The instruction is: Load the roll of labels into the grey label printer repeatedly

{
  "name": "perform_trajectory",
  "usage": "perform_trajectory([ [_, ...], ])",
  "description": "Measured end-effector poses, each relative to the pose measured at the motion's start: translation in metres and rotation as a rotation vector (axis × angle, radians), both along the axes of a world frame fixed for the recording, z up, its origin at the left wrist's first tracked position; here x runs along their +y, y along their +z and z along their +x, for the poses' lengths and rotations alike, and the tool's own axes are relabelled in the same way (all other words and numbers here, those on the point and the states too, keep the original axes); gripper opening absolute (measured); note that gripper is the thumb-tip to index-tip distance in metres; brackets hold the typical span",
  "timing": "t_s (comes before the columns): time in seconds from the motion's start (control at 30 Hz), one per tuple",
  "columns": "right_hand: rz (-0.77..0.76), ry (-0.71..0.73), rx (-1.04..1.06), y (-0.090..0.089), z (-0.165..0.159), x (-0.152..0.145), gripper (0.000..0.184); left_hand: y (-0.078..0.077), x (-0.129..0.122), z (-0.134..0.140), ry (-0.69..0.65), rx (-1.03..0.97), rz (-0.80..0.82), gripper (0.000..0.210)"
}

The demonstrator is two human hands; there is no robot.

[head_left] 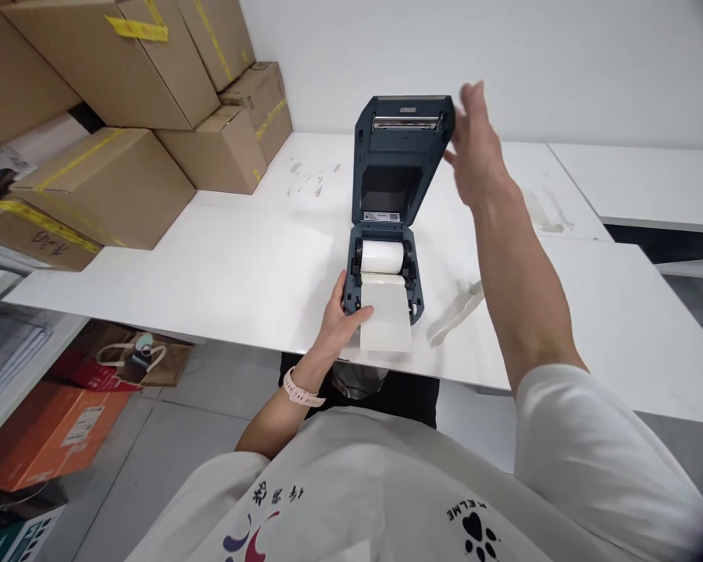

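A dark blue-grey label printer (417, 290) sits on the white table with its lid (360, 176) raised. Inside it lies a white label roll (382, 257), and a strip of labels (385, 328) runs out over the front edge. My left hand (338, 318) grips the printer's left front side, its thumb resting on the edge of the strip. At the upper right edge of the lid is my right hand (479, 148), its fingers bent around that edge and partly hidden or blurred. A crumpled strip of backing paper (457, 314) lies right of the printer.
Cardboard boxes (117, 183) with yellow tape are stacked on the table's left side. A white wall stands behind. The table's front edge (258, 345) runs close to my body. Below left are an orange box (64, 437) and a paper bag (169, 361).
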State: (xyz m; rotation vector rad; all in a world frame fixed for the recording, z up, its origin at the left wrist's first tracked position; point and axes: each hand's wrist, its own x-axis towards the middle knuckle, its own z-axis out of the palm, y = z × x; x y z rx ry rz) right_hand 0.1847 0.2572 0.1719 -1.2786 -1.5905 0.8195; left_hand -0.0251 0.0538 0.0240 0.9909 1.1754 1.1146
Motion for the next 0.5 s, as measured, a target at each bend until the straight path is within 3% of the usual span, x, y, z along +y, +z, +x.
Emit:
perform_trajectory([
  [0.1,-0.038,0.109,-0.029,0.009,-0.008,0.023,0.087,-0.001,0.001,-0.006,-0.036,0.035,0.013,0.107],
  [0.17,0.027,0.105,-0.045,0.001,-0.008,0.005,0.099,-0.004,0.002,-0.011,-0.068,0.054,0.017,0.110],
  [0.23,0.096,0.078,-0.083,-0.017,-0.006,-0.033,0.104,-0.008,0.003,-0.018,-0.102,0.055,0.030,0.117],
  [0.37,0.060,0.034,-0.247,-0.070,-0.002,-0.124,0.076,-0.010,0.002,-0.029,-0.114,-0.034,0.005,0.110],
  [0.5,0.004,0.054,-0.041,-0.118,-0.004,-0.177,0.052,-0.001,0.004,-0.027,-0.023,-0.066,-0.008,0.092],
])
